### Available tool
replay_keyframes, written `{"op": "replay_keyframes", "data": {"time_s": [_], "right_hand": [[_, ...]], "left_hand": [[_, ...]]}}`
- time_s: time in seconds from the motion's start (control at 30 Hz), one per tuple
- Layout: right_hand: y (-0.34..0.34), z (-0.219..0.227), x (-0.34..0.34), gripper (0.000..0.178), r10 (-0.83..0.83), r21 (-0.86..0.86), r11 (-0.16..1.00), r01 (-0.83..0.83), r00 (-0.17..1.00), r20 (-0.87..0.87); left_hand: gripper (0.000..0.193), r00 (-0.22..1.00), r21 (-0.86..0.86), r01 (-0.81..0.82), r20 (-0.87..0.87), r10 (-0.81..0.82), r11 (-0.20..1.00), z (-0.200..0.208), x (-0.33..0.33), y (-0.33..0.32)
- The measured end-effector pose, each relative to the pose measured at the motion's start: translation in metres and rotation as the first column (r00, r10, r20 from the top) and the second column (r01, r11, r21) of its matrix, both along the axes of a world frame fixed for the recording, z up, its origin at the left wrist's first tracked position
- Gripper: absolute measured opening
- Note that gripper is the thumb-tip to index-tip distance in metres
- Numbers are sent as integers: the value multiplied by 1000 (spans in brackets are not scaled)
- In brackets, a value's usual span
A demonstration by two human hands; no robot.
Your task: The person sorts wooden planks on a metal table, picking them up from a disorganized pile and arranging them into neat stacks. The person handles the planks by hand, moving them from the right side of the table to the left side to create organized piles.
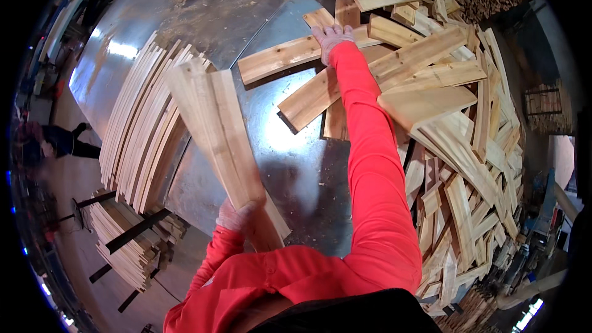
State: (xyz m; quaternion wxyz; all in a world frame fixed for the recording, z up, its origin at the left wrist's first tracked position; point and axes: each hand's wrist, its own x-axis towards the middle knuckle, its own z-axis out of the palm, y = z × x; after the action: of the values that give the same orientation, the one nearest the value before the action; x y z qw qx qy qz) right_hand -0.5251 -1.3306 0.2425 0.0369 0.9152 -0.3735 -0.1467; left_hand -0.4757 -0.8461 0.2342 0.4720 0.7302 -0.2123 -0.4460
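Note:
My left hand (237, 216), in a pale glove, is closed round the near part of wooden boards (216, 123) held slanting above the metal table. At least two boards overlap there, their far ends reaching toward a row of stacked boards. My right arm is stretched far forward over the table. At its end my right hand (333, 40), also gloved, lies with fingers spread on a knotty wooden board (277, 60). Just nearer to me, another long board (308, 102) slants beneath my right forearm. The undersides of both hands are hidden.
A neat row of boards (145, 123) stands at the table's left edge. Below it, more boards (126, 240) rest on dark metal arms (137, 231). A large jumbled heap of boards (459, 209) fills the right side. Another person (61, 140) is at far left.

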Motion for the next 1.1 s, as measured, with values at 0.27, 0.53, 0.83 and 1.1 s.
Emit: {"op": "replay_keyframes", "data": {"time_s": [0.27,0.53,0.83,1.1], "right_hand": [[84,12,-68,55,486,139,874,-466,842,-232],[296,11,-68,45,595,-37,804,-594,803,34],[149,51,-147,95,-381,-27,924,380,919,-101],[181,67,-126,82,-417,-17,909,416,908,-41]], "left_hand": [[50,944,286,41,303,-132,957,120,89,-34],[74,848,338,441,147,-510,831,1,62,-42],[67,921,289,336,100,-377,897,-38,18,-36],[75,968,162,247,-12,-249,955,-46,70,-28]]}}
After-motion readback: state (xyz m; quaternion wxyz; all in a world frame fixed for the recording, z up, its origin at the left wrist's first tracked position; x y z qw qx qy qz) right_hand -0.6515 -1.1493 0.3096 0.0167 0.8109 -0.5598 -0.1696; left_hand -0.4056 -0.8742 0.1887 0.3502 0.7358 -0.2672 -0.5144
